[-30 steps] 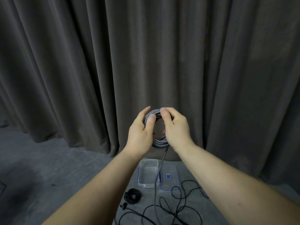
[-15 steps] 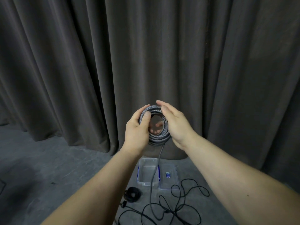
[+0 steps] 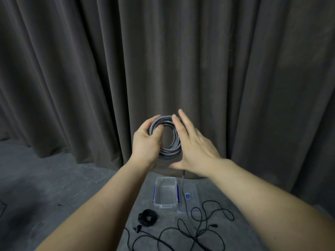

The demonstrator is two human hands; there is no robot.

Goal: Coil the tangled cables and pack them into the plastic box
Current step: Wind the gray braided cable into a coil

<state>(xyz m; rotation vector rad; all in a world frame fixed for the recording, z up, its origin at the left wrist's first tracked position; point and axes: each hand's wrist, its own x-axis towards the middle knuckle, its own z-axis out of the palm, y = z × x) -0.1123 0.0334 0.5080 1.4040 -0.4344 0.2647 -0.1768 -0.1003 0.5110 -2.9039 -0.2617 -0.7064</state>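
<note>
While a dark pleated curtain (image 3: 181, 60) fills the background, the clear plastic box (image 3: 165, 192) sits open on the grey table (image 3: 235, 232) beside its lid (image 3: 188, 198), a small black coil (image 3: 147, 217) and a loose black cable (image 3: 199, 230) nearer. Held up above them — a grey braided coil (image 3: 170, 142), pinched by the left hand (image 3: 145, 142); the right hand (image 3: 194, 147) lies alongside, fingers straight and spread.

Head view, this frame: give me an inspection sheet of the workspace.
Surface: grey table, round far edge.
Job's things: open box, nothing inside; lid beside it, to its right.
Clutter: nothing seen.
Hands: left hand grips grey coil; right hand open beside it, fingers straight.
Cables: grey tail hangs over the lid; black coil wound; black cable loose, tangled.
Surroundings: dark curtain, grey floor.
</note>
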